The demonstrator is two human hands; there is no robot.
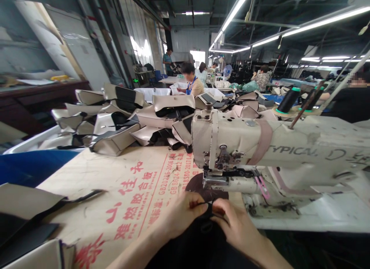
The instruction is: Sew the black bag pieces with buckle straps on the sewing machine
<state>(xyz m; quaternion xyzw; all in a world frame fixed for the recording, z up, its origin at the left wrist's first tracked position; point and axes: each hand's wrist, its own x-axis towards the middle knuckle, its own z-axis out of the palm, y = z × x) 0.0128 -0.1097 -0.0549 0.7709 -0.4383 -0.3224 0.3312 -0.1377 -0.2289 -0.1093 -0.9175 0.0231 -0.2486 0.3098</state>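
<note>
Black fabric piece (202,242) at the near edge of the desk (332,211), bunched between both hands. Left hand (180,213) closed, fingertips pinching a thin black strand of that fabric; right hand (235,222) closed likewise on the same strand from the other side, fingertips of both nearly meeting. Just beyond, sewing machine (260,145) along the desk's right side. Printed plywood board (127,192) left of the hands. Beige-and-black sewn pieces (124,122) heaped along the far edge. Thread cones (289,101) behind the machine.
</note>
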